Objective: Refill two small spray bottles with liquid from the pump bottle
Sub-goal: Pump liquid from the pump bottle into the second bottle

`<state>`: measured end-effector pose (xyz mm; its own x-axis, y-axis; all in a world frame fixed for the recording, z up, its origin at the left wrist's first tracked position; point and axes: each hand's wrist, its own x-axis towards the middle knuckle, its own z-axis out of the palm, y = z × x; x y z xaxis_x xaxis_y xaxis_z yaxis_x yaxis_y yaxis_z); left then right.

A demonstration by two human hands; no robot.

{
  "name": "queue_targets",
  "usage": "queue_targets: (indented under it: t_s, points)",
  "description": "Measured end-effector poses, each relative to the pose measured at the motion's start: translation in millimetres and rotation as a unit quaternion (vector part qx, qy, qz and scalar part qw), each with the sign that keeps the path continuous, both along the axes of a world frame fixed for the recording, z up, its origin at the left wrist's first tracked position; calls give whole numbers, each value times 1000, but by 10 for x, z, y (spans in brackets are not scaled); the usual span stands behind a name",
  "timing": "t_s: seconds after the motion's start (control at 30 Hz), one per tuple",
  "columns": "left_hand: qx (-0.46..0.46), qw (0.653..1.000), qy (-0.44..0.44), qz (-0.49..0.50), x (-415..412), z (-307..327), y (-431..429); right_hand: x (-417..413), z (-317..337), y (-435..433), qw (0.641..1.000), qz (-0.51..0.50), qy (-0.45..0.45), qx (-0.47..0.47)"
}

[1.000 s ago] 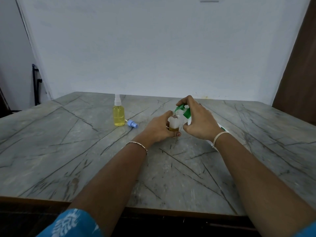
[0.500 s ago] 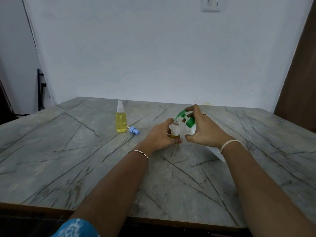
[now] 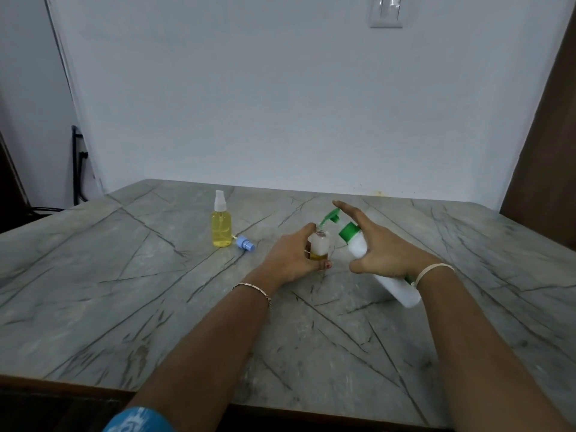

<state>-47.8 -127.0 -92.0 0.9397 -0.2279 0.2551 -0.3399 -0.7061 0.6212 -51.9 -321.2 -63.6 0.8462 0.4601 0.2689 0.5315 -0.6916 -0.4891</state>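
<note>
At the far left a dark metal frame [image 3: 78,163] is leaning by the pale wall [image 3: 249,88], and the grey veined table [image 3: 124,291] is stretching across the view in front of it. Toward the back of the table a small spray bottle [image 3: 222,226] is standing upright, its white sprayer fitted and its body almost full of yellow liquid. Just to its right a blue sprayer cap [image 3: 245,244] is lying on its side, close against the bottle's base. Further right the left hand [image 3: 291,255], with a thin bracelet [image 3: 253,289] on the wrist, is resting on the table and wrapping its fingers round a second small bottle [image 3: 319,243], holding it upright. This one is standing uncapped near the middle of the table, with only a shallow layer of amber liquid at the bottom. Just beside it the white pump bottle [image 3: 357,245] is tilting to the left, its base down on the table at the right and its green pump head [image 3: 329,218] pointing its nozzle at the small bottle's mouth. The right hand [image 3: 385,249], wearing a pale wrist band [image 3: 434,270], is grasping the pump bottle, the thumb curling under its body and the fingers reaching straight out along the top of the pump head. At the right edge a brown panel [image 3: 545,151] is standing against the wall.
</note>
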Motion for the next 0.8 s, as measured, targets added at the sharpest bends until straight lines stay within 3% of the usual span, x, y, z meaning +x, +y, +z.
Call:
queue_targets:
  t_s: [0.17,0.5,0.8]
  points:
    - [5,1000,-5,-2,3,7,9,-5,30,10,1000,-4,-8,-16]
    - [21,1000,1,6,38,25,-1,-87,145,57,987,-37,-83,-134]
    - [-8,1000,-5,-3,18,8,6,-65,89,138,999,1,-7,-41]
